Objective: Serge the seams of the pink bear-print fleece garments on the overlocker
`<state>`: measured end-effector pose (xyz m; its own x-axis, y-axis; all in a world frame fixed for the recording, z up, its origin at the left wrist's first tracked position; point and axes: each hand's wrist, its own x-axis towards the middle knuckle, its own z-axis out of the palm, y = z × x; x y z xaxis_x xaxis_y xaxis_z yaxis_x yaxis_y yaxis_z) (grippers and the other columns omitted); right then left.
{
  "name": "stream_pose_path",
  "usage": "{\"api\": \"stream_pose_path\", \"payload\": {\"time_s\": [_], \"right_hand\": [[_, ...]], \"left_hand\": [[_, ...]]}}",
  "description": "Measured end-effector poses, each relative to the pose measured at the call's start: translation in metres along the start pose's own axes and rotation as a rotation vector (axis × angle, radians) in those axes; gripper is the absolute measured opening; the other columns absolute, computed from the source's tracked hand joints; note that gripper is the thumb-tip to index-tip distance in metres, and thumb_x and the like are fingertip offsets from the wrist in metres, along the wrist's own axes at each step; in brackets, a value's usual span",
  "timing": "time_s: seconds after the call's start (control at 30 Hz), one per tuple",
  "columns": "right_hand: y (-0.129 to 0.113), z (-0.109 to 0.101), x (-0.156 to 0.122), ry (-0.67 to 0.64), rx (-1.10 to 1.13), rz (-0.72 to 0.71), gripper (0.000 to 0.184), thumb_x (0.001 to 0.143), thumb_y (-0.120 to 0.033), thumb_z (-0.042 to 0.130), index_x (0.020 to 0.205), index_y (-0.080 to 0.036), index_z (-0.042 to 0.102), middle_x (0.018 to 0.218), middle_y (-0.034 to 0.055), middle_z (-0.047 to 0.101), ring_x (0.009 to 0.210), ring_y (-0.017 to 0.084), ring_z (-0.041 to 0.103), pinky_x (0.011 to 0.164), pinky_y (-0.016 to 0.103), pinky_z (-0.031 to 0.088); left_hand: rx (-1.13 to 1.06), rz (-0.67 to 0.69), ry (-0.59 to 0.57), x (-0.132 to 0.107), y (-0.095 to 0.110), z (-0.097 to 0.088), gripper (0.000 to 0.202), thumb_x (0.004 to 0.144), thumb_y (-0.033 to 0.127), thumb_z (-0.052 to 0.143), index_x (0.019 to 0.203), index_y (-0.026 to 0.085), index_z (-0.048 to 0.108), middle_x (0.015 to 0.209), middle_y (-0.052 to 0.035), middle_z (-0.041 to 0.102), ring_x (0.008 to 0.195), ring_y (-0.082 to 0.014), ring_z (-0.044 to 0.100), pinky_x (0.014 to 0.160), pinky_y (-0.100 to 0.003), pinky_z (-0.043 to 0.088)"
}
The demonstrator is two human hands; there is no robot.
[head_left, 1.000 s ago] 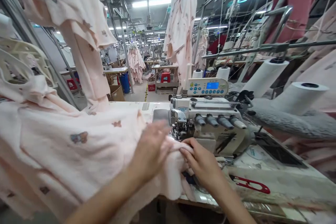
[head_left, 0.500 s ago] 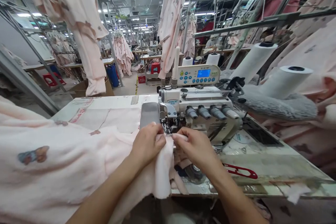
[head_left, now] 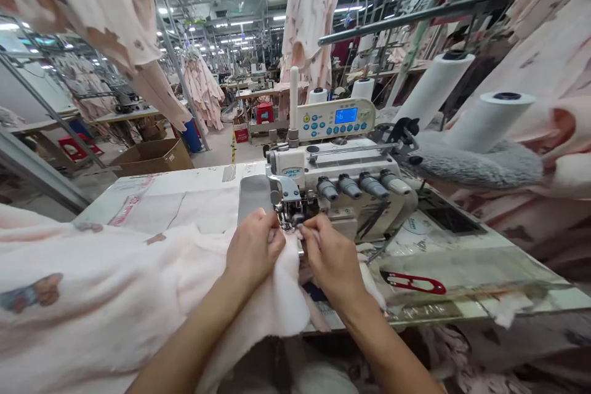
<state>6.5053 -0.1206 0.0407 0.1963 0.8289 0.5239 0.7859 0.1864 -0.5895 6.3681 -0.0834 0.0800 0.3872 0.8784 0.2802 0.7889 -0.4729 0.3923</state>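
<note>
A JACK overlock sewing machine (head_left: 337, 175) stands on the worktable, its presser foot (head_left: 287, 212) just beyond my hands. My left hand (head_left: 255, 247) pinches a raised fold of pale pink printed fabric (head_left: 115, 271) close to the foot. My right hand (head_left: 330, 257) grips the same fold from the other side, with its fingertips almost at the needle area. The fabric spreads left across the table and hangs over the front edge. My hands hide the fabric's edge near the foot. Red thread snips (head_left: 413, 282) lie on the table to the right of my right hand.
White fabric rolls (head_left: 434, 83) and grey fleece (head_left: 475, 163) sit right of the machine, beneath a metal rail (head_left: 443, 12). Pink garments (head_left: 311, 12) hang overhead. A cardboard box (head_left: 152, 157) stands on the floor at left, with workstations stretching beyond.
My hands have come closer together and nearer the presser foot, with the fabric fold gathered between them. The view has shifted, so the machine now sits further left and lower.
</note>
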Motion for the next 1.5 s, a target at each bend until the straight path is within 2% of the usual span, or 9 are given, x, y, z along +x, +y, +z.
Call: {"api": "stream_pose_path", "payload": {"time_s": [0.23,0.37,0.43,0.63,0.77,0.97,1.23,1.37,1.5], "right_hand": [[0.001,-0.004,-0.044,0.457,-0.037,-0.187,0.02,0.087,-0.028,0.055,0.104,-0.016,0.055,0.108,0.0139,0.055,0.101,0.026,0.053,0.084,0.036,0.043],[0.0,0.011,-0.059,-0.144,0.47,0.125,0.037,0.088,-0.048,0.045,0.077,-0.017,0.06,0.068,0.0023,0.057,0.064,0.017,0.053,0.055,0.025,0.041],[-0.004,0.017,-0.057,-0.281,0.709,0.312,0.046,0.084,-0.056,0.045,0.067,-0.015,0.057,0.059,-0.0006,0.049,0.055,0.014,0.044,0.047,0.022,0.033],[-0.002,0.021,-0.054,-0.157,0.929,0.496,0.044,0.078,-0.056,0.054,0.063,-0.015,0.051,0.059,-0.0024,0.041,0.055,0.011,0.032,0.047,0.021,0.026],[0.005,0.026,-0.059,-0.205,1.022,0.534,0.043,0.078,-0.056,0.055,0.063,-0.015,0.051,0.058,-0.0029,0.039,0.053,0.01,0.029,0.046,0.021,0.025],[0.002,0.024,-0.05,-0.167,1.02,0.551,0.045,0.075,-0.057,0.057,0.06,-0.015,0.05,0.059,-0.0019,0.04,0.056,0.011,0.031,0.049,0.021,0.027],[-0.003,0.013,-0.056,-0.304,1.254,0.581,0.035,0.074,-0.049,0.064,0.081,-0.015,0.059,0.071,0.0005,0.054,0.065,0.015,0.048,0.061,0.023,0.04],[-0.005,0.005,-0.07,-0.33,1.236,0.526,0.03,0.074,-0.042,0.065,0.087,-0.016,0.06,0.078,0.0015,0.059,0.074,0.018,0.053,0.073,0.027,0.043],[-0.009,-0.002,-0.078,-0.343,1.092,0.508,0.026,0.076,-0.042,0.06,0.078,-0.015,0.06,0.073,0.0017,0.058,0.071,0.017,0.05,0.066,0.025,0.041]], "left_hand": [[0.079,0.022,-0.023,-0.003,-0.001,-0.006,0.013,0.085,0.021,0.042,0.077,0.018,0.052,0.082,-0.0033,0.055,0.084,-0.021,0.051,0.078,-0.036,0.037],[-0.005,0.032,-0.064,0.0,-0.005,-0.011,0.01,0.084,0.021,0.046,0.076,0.018,0.051,0.083,-0.0019,0.056,0.084,-0.02,0.052,0.075,-0.034,0.038],[-0.038,0.033,-0.063,0.001,-0.006,-0.01,0.009,0.082,0.02,0.05,0.074,0.018,0.051,0.08,-0.0009,0.057,0.081,-0.0192,0.053,0.073,-0.033,0.038],[0.138,0.313,0.266,-0.026,-0.002,0.002,0.013,0.084,0.012,0.047,0.089,0.016,0.058,0.087,-0.0046,0.058,0.082,-0.0197,0.05,0.074,-0.034,0.037],[0.336,0.429,0.211,-0.041,0.004,0.011,0.034,0.08,0.011,0.052,0.115,0.015,0.054,0.092,-0.0058,0.059,0.081,-0.0214,0.048,0.07,-0.034,0.039],[0.461,0.437,0.196,-0.036,0.007,0.008,0.038,0.078,0.007,0.049,0.114,0.016,0.057,0.092,-0.0075,0.058,0.08,-0.0218,0.049,0.067,-0.034,0.042],[0.198,0.416,0.308,-0.084,-0.001,0.028,0.035,0.085,0.023,0.047,0.119,0.017,0.054,0.12,-0.0079,0.057,0.109,-0.0239,0.047,0.093,-0.037,0.031],[0.082,0.429,0.389,-0.088,-0.005,0.031,0.027,0.087,0.011,0.044,0.108,0.02,0.059,0.092,-0.0043,0.066,0.089,-0.0177,0.055,0.085,-0.035,0.035],[-0.043,0.474,0.379,-0.085,0.0,0.018,0.022,0.083,0.005,0.046,0.096,0.018,0.058,0.076,-0.0026,0.06,0.072,-0.0141,0.053,0.068,-0.03,0.04]]}}
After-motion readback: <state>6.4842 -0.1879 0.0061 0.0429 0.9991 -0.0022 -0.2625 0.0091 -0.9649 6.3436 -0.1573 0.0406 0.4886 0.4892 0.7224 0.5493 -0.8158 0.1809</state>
